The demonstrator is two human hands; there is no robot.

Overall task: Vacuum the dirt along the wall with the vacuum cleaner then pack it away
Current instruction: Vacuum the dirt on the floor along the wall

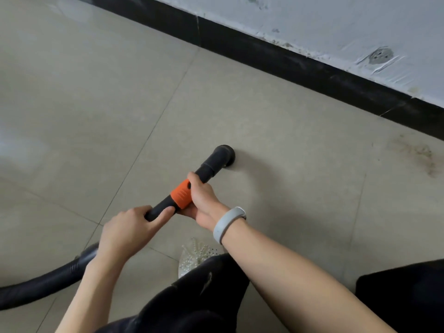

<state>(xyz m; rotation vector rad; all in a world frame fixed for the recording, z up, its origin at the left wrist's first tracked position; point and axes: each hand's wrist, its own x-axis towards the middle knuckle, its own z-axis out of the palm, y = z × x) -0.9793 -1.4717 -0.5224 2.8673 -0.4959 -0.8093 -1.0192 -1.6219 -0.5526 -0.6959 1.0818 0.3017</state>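
A black vacuum wand with an orange collar (181, 197) slants down to the tiled floor, and its round black nozzle (225, 156) rests on a beige tile a little short of the wall. My left hand (127, 228) grips the wand's rear end, the index finger lying along the tube. My right hand (203, 200) wraps around the tube at the orange collar. A black ribbed hose (45, 284) runs from under my left wrist to the left edge. A patch of dark dirt (418, 156) lies on the floor at the right, close to the skirting.
A black skirting board (300, 66) runs diagonally along the foot of a scuffed grey-white wall (336, 27). My dark-trousered legs (192, 304) and a beaded shoe (194, 257) fill the bottom of the view. A grey band (227, 224) sits on my right wrist.
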